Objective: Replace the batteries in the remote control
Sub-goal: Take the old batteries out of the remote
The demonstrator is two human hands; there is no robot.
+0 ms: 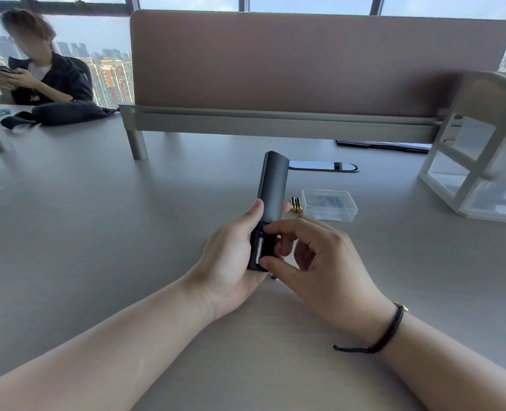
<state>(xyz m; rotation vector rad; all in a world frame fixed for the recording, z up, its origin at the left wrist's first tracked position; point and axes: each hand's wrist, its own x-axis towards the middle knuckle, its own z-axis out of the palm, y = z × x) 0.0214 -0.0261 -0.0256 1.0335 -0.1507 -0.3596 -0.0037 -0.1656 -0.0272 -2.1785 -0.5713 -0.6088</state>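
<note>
My left hand (231, 256) grips a black remote control (272, 185), back side up, held above the grey table. Its battery bay at the near end is open and a blue and silver battery (260, 246) lies inside. My right hand (314, 259) pinches at that bay, forefinger at the battery's far end and thumb at the remote's near end. Two black and gold batteries (295, 204) lie side by side on the table just right of the remote. I cannot see the bay's cover.
A clear plastic box (328, 204) sits right of the loose batteries. A white and clear drawer unit (477, 170) stands at the far right. A desk divider (305, 69) crosses the back above a cable slot (322, 166). Another person (44, 75) sits far left.
</note>
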